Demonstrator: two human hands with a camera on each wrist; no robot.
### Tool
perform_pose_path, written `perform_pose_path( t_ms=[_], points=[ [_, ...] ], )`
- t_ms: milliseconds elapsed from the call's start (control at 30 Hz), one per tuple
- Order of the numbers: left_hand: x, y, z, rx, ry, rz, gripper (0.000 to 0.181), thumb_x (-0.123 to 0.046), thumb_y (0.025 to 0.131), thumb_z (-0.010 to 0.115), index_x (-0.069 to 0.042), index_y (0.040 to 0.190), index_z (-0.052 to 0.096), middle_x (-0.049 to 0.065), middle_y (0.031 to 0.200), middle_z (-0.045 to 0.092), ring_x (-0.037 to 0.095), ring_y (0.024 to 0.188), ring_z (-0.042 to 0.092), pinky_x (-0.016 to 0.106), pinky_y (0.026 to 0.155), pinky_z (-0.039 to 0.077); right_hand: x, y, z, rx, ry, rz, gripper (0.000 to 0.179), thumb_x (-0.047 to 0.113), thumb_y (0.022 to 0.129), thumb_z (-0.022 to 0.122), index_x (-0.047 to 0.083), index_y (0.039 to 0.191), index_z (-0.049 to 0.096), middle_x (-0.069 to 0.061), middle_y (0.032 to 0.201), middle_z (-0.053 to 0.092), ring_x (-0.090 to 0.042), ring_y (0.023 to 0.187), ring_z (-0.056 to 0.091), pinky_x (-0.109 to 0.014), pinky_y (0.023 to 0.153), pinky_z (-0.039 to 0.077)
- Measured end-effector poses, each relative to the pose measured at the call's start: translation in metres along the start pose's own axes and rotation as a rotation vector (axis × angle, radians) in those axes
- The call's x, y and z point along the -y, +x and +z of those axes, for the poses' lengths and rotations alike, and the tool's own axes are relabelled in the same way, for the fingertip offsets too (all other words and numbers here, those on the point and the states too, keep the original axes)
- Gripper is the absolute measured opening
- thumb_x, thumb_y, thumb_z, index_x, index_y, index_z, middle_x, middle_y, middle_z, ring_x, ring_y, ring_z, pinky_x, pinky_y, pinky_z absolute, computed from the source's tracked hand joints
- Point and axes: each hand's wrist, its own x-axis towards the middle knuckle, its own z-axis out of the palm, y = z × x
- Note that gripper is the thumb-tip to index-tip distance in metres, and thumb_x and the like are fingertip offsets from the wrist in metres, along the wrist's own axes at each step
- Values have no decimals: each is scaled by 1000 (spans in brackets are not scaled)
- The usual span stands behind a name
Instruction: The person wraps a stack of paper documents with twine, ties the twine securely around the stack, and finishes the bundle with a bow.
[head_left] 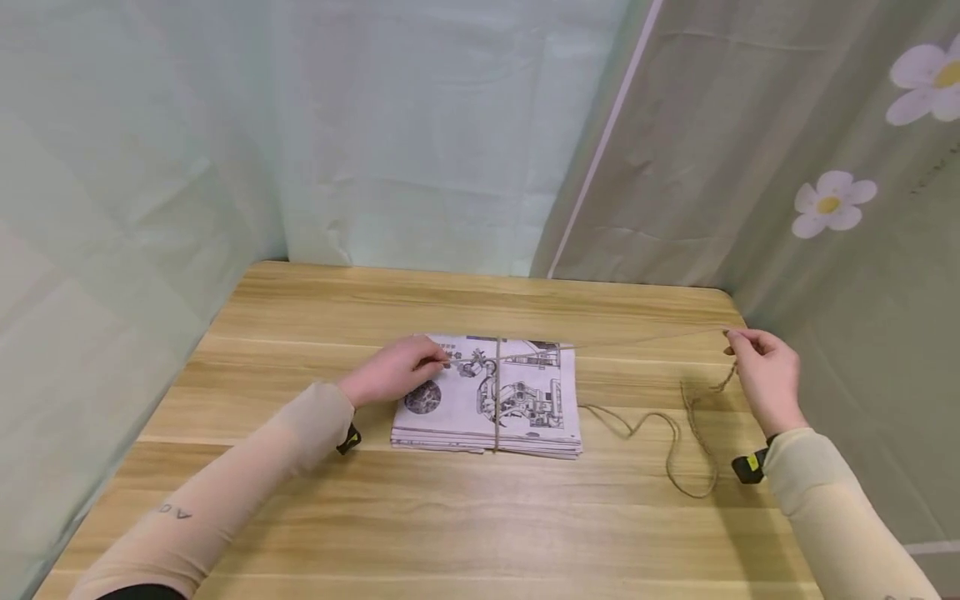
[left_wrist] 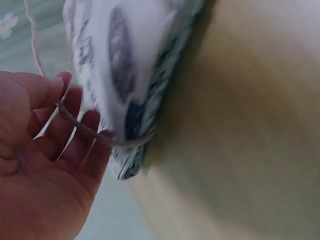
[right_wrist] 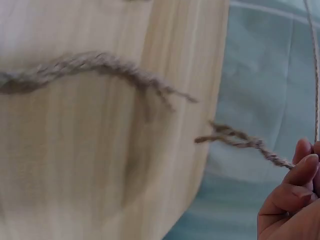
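Note:
A stack of folded newspapers [head_left: 450, 417] lies on the table, with one band of twine [head_left: 497, 400] running across it from back to front. My left hand [head_left: 393, 371] is at the stack's left side and pinches twine between thumb and forefinger. In the left wrist view, that twine [left_wrist: 82, 127] passes from the fingers of the left hand [left_wrist: 50, 155] to the edge of the newspapers [left_wrist: 145, 45]. Off to the right, raised above the table, my right hand [head_left: 768, 375] pinches the twine near a frayed end [right_wrist: 240, 140]. A thin length stretches between the two hands.
A loose tail of twine [head_left: 675, 450] curls over the wooden table [head_left: 525, 525] right of the stack. Its frayed tip [right_wrist: 165, 92] shows in the right wrist view. Curtains [head_left: 450, 150] hang behind the table and along its sides.

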Motion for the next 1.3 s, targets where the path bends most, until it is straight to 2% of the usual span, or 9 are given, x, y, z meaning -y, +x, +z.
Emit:
perform_pose_path(
  t_ms=[100,167,300,400,500,633,900,1100,1300],
  points=[
    [1,-3,9,2,61,46,13,-15,103,62,-11,109,73,15,134,62,35,127,54,53,112,38,-10,3,-2,16,11,61,38,44,104,55,11,117,68,14,88,65,-11,85,52,-23,63,43],
    [1,-6,15,13,102,53,15,-16,103,62,-10,112,71,20,149,50,40,139,43,56,119,28,-14,4,-1,29,9,77,38,45,104,55,12,116,67,14,88,65,-11,87,51,-24,64,43],
    [4,-15,22,74,226,60,47,-25,106,58,-4,147,52,22,163,28,41,150,26,55,122,18,-18,6,2,49,-3,67,40,45,104,54,10,117,67,14,88,65,-14,87,51,-25,62,42],
    [3,-20,25,99,264,90,62,-27,108,54,-4,160,30,23,165,22,42,152,20,54,122,18,-24,1,-3,53,-9,62,47,47,104,54,6,123,67,13,89,65,-15,86,51,-26,61,42],
    [6,-24,26,94,263,95,63,-27,108,53,-5,161,28,23,166,20,42,152,19,54,122,19,-29,-4,-8,65,-31,45,53,47,104,54,2,129,65,7,95,67,-17,88,54,-25,63,43],
    [11,-25,25,91,267,91,63,-27,108,54,-7,161,28,22,166,19,42,152,18,55,122,19,-35,-10,-12,93,-121,-18,53,47,104,54,2,130,66,-11,109,69,-22,89,61,-25,63,48],
    [16,-18,25,85,311,169,60,-29,107,54,-8,160,33,23,165,22,41,151,22,56,120,23,-51,-10,-13,165,-325,-151,44,36,109,49,0,128,66,-24,121,64,-38,104,59,-50,82,48],
    [16,-18,25,102,340,164,58,-29,108,52,-9,160,34,23,166,20,42,151,21,56,121,23,-58,2,-10,211,-426,-248,34,26,108,52,-1,123,67,-31,138,55,-52,139,36,-69,107,33],
    [6,-17,23,122,337,100,59,-30,109,50,-10,161,31,22,167,17,40,153,18,54,122,19,-67,7,-5,308,-464,-248,28,19,105,57,-1,120,69,-33,136,55,-55,143,28,-69,111,27]
  ],
)
